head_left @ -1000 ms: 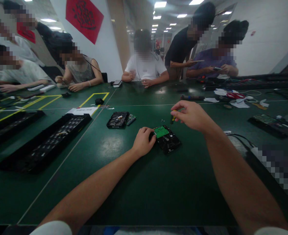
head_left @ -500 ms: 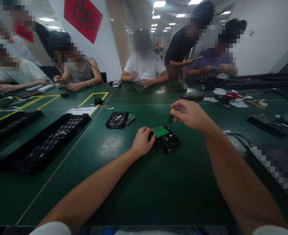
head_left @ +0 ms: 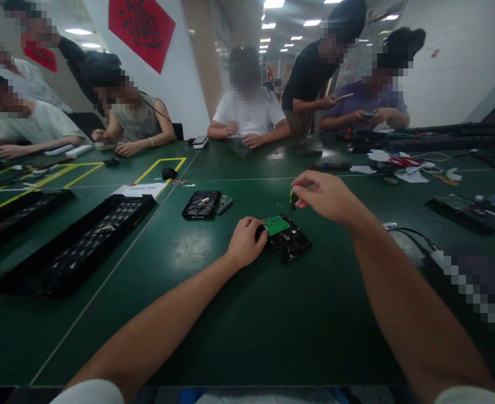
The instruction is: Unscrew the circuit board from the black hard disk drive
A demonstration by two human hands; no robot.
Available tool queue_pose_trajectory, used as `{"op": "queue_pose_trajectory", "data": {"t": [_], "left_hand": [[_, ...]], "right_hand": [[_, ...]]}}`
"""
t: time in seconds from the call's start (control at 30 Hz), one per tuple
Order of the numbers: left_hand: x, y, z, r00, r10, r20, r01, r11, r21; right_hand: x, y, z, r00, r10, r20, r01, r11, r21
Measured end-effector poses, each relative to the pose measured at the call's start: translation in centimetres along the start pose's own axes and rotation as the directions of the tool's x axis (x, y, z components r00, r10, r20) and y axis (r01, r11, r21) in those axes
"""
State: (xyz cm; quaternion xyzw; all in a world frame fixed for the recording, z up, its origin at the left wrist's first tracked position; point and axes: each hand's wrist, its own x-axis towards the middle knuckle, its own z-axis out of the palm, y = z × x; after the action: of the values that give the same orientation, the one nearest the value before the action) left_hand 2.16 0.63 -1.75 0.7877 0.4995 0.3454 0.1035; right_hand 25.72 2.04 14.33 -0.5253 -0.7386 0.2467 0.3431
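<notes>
On the green counter (head_left: 239,314), just right of 12 o'clock from me, lies the hard drive (head_left: 288,242), flat, with its green circuit board (head_left: 278,225) facing up. My left hand (head_left: 247,242) grips its left corner between thumb and fingers. My right hand (head_left: 329,196) pinches a small black-and-yellow screwdriver (head_left: 293,202) above the drive's far edge, beside the board. The handle has rolled slightly in my fingertips over the last half second, while the drive has stayed where it was; I read that as the driver being turned at a steady spot, though I cannot tell whether its tip is seated in a screw.

Just past the drive, at 12 to 1 o'clock, are a few tiny loose bits (head_left: 278,205), probably screws. At 10 o'clock a long black tray (head_left: 20,275) slants away from me. Near 11 o'clock sits a second drive (head_left: 200,206), with a separate circuit board (head_left: 224,204) just beside its right side. Another black unit (head_left: 462,212) with a board showing is at 2 o'clock.

Farther out, around 1 o'clock, crumpled white paper (head_left: 411,177) lies by a red-handled tool (head_left: 405,161). Across the counter at 12 o'clock sits a co-worker in a white shirt (head_left: 250,115), hands near the far edge.
</notes>
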Motion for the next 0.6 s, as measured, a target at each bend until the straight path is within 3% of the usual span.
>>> {"op": "queue_pose_trajectory", "data": {"t": [0.2, 0.43, 0.6], "left_hand": [[-0.01, 0.02, -0.01, 1.0, -0.004, 0.004, 0.004, 1.0, 0.0], [-0.07, 0.02, -0.12, 1.0, -0.003, 0.007, 0.003, 1.0, -0.01], [-0.06, 0.0, -0.09, 1.0, 0.002, -0.001, -0.002, 1.0, -0.011]], "right_hand": [[0.04, 0.05, -0.29, 0.999, -0.004, 0.036, 0.004, 1.0, -0.009], [0.1, 0.51, -0.39, 0.999, 0.008, -0.049, -0.014, 0.992, -0.127], [0.14, 0.49, -0.52, 0.999, -0.033, -0.022, 0.03, 0.991, -0.133]]}}
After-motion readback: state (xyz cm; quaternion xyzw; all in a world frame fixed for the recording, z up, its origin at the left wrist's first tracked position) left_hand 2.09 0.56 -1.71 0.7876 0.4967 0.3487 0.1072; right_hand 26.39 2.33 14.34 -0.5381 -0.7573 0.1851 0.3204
